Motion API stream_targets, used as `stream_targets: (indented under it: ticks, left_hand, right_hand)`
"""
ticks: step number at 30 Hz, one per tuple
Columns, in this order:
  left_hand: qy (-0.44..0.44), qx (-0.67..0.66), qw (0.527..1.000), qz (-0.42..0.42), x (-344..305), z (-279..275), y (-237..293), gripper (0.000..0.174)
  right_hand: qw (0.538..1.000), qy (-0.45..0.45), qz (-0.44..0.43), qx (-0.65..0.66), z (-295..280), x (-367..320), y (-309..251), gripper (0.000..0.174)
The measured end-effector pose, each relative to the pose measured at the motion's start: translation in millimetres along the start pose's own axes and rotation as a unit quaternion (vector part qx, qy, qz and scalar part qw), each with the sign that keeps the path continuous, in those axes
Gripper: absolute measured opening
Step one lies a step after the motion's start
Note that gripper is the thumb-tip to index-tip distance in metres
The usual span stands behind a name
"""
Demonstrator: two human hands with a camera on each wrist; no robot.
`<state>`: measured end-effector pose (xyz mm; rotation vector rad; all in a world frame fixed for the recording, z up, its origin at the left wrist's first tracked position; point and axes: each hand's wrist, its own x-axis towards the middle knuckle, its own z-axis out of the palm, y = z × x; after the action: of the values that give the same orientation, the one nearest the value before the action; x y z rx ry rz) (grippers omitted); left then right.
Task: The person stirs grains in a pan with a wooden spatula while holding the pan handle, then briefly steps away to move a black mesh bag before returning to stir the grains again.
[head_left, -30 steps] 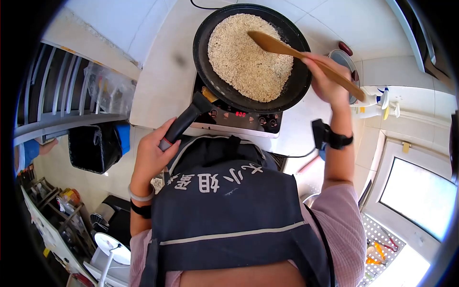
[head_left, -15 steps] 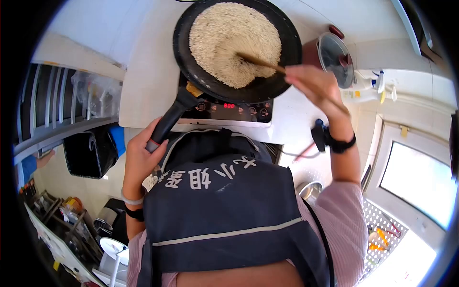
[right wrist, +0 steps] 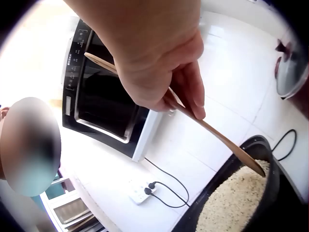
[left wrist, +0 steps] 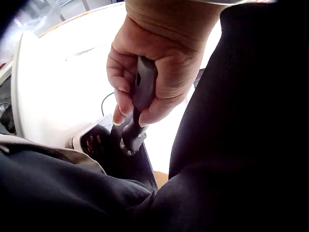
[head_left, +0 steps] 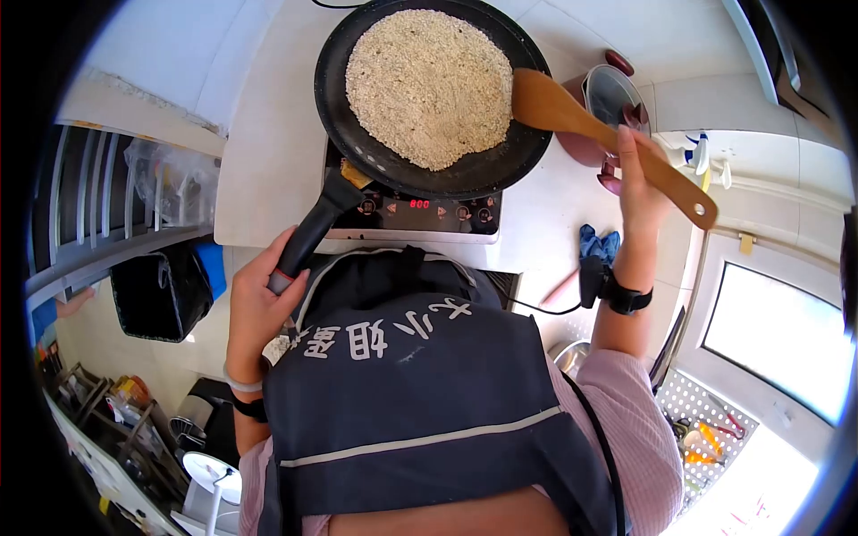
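Observation:
A black pan holding pale grains sits on the induction cooker, whose display is lit red. My left hand grips the pan's black handle; in the left wrist view the fingers of that hand wrap round the handle. With my right hand I hold a wooden spatula, its blade at the right edge of the grains. In the right wrist view the right hand pinches the spatula, whose tip touches the grains near the pan wall.
A lidded pot stands right of the pan, with spray bottles beyond. A black-lined bin is at the lower left. The right wrist view shows a black oven, a power strip and a person.
The spatula has moved from within the grains to their right edge, its blade now lying flatter. In the head view the pan and left hand have shifted left.

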<state>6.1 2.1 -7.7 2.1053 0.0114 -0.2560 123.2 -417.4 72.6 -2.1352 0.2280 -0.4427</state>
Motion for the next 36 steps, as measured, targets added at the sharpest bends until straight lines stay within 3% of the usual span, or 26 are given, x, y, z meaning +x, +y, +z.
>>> stream_targets:
  ticks: [2, 4, 9, 16, 19, 20, 22, 23, 25, 29, 34, 36]
  left_hand:
    - [0.004, 0.000, 1.000, 0.019, 1.2, -0.1, -2.0, 0.053]
    - [0.003, 0.002, 0.999, 0.041, 1.2, -0.1, -1.5, 0.054]
    - [0.008, 0.013, 0.998, 0.066, 0.6, 1.9, -3.8, 0.056]
    - [-0.003, -0.003, 0.999, 0.032, 0.5, 3.0, -4.5, 0.055]
    - [-0.002, 0.005, 0.999, 0.037, 0.9, 2.4, -4.2, 0.055]
    - [-0.002, 0.005, 0.999, 0.037, 1.0, 2.0, -3.9, 0.055]
    - [-0.008, 0.003, 1.000, 0.024, 0.4, 1.0, -3.4, 0.055]
    - [-0.007, 0.001, 1.000, 0.022, -0.1, 2.1, -4.6, 0.055]
    - [0.018, 0.017, 0.997, 0.067, 0.9, 4.3, -7.9, 0.055]
    - [0.010, 0.009, 0.999, 0.052, 0.8, 2.5, -6.4, 0.055]
    - [0.000, 0.010, 0.999, 0.034, 0.6, 0.9, -4.5, 0.056]
    - [0.005, 0.006, 0.999, 0.041, -0.4, 3.0, -7.9, 0.056]
  right_hand:
    - [1.000, -0.005, -0.008, 0.010, 14.4, 10.7, 35.2, 0.027]
    - [0.982, 0.044, 0.033, 0.179, 40.0, 22.4, 58.8, 0.029]
    - [0.939, 0.055, 0.150, 0.305, 96.7, 46.8, 71.7, 0.028]
    - [0.937, -0.097, 0.093, 0.323, 122.2, 37.1, 56.7, 0.030]
    - [0.976, -0.166, -0.089, 0.106, 107.3, 17.9, 35.6, 0.018]
    - [0.976, -0.167, -0.089, 0.106, 100.0, 11.0, 28.0, 0.018]
    - [0.933, -0.270, -0.222, 0.090, 82.8, 0.7, 14.3, 0.017]
    - [0.932, -0.272, -0.221, 0.089, 74.1, -3.5, 7.0, 0.017]
    - [0.883, -0.299, -0.362, 0.017, 55.4, -10.4, -9.1, 0.016]
    - [0.887, -0.294, -0.355, -0.013, 21.2, -27.5, -43.8, 0.017]
    - [0.861, -0.307, -0.406, 0.000, 62.7, -25.5, -26.0, 0.013]
    - [0.887, -0.230, -0.398, -0.037, 75.1, -14.8, -9.6, 0.011]
